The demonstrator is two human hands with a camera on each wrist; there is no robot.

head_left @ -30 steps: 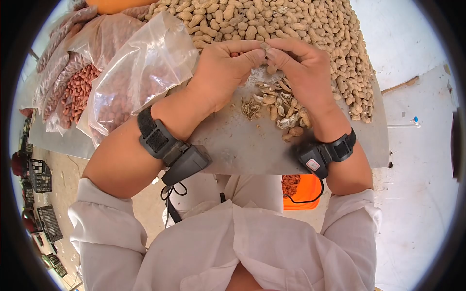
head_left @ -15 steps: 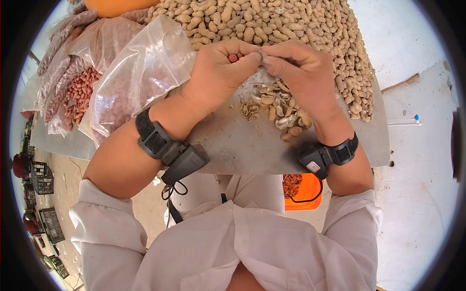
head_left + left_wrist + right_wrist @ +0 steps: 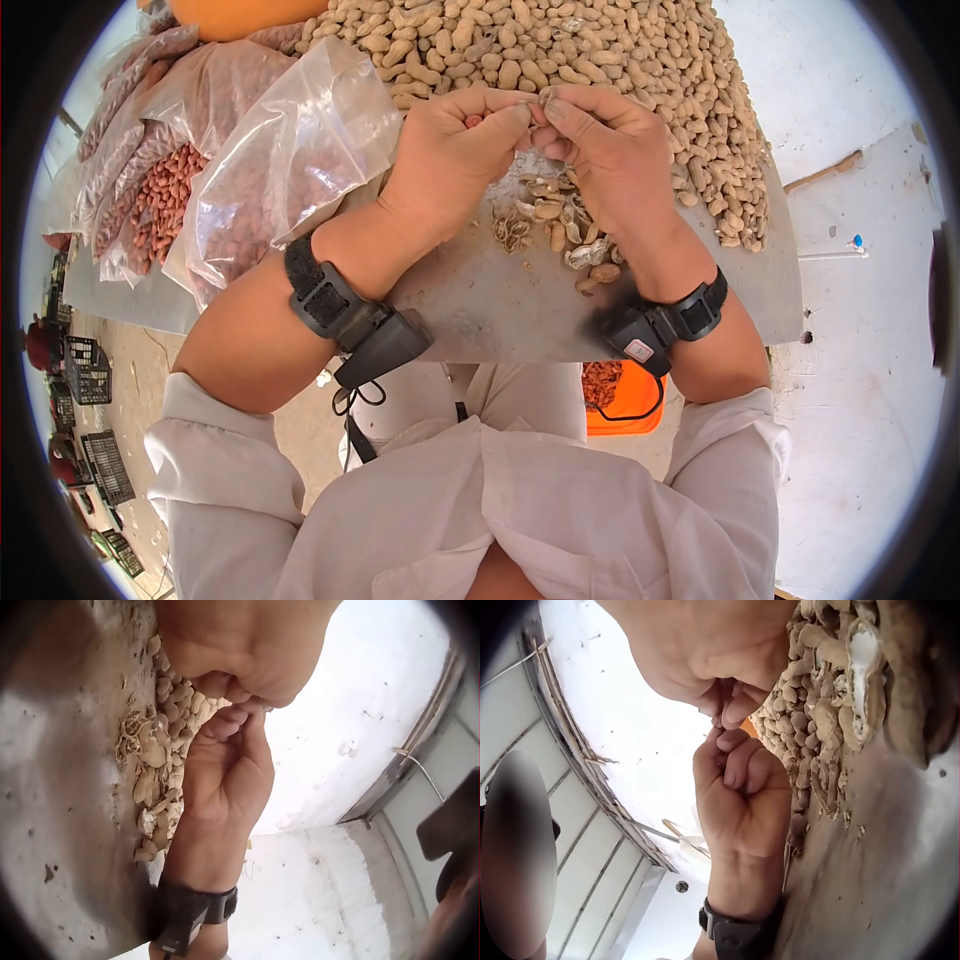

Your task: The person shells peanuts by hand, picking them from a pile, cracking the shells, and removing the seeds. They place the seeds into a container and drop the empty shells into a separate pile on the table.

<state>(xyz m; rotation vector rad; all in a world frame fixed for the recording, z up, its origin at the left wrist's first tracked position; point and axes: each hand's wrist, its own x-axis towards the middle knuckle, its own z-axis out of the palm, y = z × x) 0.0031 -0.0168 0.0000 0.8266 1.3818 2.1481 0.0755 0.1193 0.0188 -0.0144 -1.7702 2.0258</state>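
My left hand (image 3: 445,160) curls its fingers round reddish peanut kernels (image 3: 473,121), which show in the gap behind the thumb. My right hand (image 3: 620,155) meets it fingertip to fingertip, pinching a peanut that the fingers mostly hide. Both hands are raised over the near edge of a big heap of unshelled peanuts (image 3: 560,50). Below the right hand, split shells (image 3: 580,235) and a few whole pods lie on the grey tabletop (image 3: 480,300). In the right wrist view an opened shell (image 3: 862,675) shows its white inside.
Left of the hands stand clear plastic bags (image 3: 300,150) of red kernels, one with loose kernels (image 3: 165,205) in view. An orange container (image 3: 240,15) is behind them. Under the table sits an orange tub (image 3: 630,400) with reddish bits. Black crates (image 3: 88,370) stand on the floor at left.
The peanut between the fingertips was plain to see a second ago and is now mostly covered. My right hand has shifted slightly left, its fingers more curled. The left hand stays nearly in place.
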